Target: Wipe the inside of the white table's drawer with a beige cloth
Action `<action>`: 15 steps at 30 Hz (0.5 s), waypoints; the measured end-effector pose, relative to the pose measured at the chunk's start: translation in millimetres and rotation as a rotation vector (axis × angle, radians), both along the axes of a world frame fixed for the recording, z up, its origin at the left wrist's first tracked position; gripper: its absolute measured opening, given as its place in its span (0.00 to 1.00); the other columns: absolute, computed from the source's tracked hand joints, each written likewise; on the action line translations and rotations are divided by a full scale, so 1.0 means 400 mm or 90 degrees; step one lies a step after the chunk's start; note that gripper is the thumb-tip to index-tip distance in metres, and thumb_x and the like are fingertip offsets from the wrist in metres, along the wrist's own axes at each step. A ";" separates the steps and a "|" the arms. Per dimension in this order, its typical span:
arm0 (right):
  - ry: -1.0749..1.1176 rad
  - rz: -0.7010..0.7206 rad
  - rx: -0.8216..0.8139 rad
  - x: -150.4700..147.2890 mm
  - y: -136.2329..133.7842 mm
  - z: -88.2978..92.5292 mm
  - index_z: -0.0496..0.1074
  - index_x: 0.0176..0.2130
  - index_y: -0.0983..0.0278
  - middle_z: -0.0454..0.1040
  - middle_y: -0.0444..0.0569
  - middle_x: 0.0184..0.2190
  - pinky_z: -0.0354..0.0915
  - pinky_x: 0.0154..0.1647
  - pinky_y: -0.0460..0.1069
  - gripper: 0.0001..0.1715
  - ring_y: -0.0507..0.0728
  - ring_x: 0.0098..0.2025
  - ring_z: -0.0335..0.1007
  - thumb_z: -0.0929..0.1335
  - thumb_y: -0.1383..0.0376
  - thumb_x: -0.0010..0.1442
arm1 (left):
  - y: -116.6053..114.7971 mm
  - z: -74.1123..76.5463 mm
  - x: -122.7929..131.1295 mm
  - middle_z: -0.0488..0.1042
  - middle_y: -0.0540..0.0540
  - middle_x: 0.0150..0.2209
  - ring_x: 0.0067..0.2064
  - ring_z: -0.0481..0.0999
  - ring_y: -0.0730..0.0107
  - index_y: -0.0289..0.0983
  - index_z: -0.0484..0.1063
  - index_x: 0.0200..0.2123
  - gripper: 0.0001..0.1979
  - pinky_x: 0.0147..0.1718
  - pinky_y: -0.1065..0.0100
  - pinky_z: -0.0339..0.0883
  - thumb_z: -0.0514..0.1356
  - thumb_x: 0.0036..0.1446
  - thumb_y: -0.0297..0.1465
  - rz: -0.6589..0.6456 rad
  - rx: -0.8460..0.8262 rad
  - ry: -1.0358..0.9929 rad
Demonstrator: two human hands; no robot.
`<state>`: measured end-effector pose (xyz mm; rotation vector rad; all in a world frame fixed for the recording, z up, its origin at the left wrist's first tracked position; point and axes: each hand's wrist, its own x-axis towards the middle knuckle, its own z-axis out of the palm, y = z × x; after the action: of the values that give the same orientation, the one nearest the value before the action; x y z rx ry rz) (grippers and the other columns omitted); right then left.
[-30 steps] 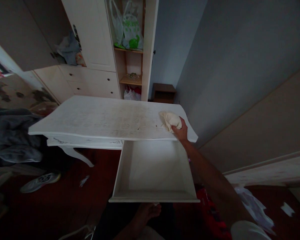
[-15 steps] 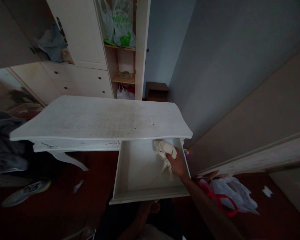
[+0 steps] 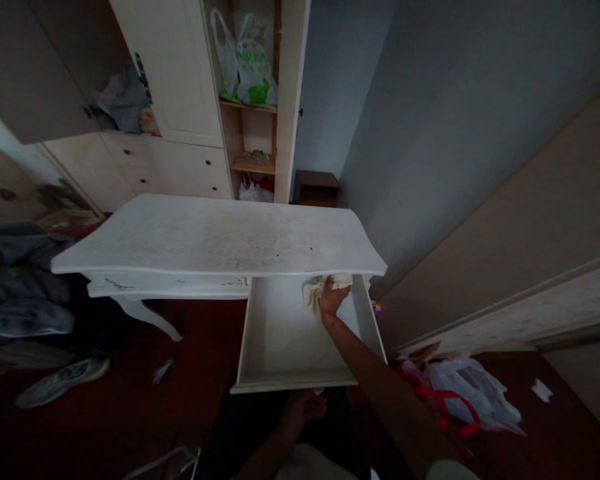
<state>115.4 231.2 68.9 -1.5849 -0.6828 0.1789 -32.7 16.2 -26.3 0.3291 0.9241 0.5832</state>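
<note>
My right hand (image 3: 331,299) is inside the drawer (image 3: 285,333), toward its rear right corner; the fingers are grasping a cream cloth (image 3: 312,293), which is bunched beneath and around them, just in front of the tabletop's edge. The drawer stands extended from under the white tabletop (image 3: 180,230), on the right half of its front. My left hand (image 3: 306,405) is low, just beneath the drawer's front panel, with fingers curled; I cannot tell whether they grip anything. The tabletop surface shows grey-brown soiling across its middle and two small dark specks right of centre. Behind it stands a pale wardrobe (image 3: 190,73) with plastic bags (image 3: 256,77) on an upper shelf. A shoe (image 3: 63,383) lies on the dark red floor (image 3: 200,360) at left; a white plastic bag (image 3: 473,390) lies at right, beside a red strap (image 3: 443,397).
</note>
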 end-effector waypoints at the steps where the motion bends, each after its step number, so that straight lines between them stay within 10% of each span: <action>1: 0.008 -0.022 -0.001 -0.028 0.008 -0.006 0.55 0.57 0.74 0.64 0.73 0.56 0.58 0.62 0.65 0.37 0.67 0.60 0.63 0.60 0.48 0.61 | -0.001 0.001 0.000 0.80 0.40 0.27 0.29 0.80 0.61 0.32 0.74 0.27 0.16 0.33 0.62 0.72 0.69 0.44 0.40 0.003 0.003 -0.006; 15: 0.076 0.053 -0.019 -0.367 0.047 -0.026 0.51 0.60 0.75 0.63 0.73 0.58 0.58 0.62 0.60 0.36 0.65 0.59 0.63 0.61 0.53 0.64 | -0.006 0.017 0.001 0.78 0.42 0.24 0.27 0.77 0.64 0.33 0.75 0.25 0.20 0.32 0.63 0.69 0.68 0.37 0.46 -0.016 0.045 0.004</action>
<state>-31.5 250.2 58.6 -1.5619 -0.6555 0.3446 -32.3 13.6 -19.4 0.4061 0.9047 0.5929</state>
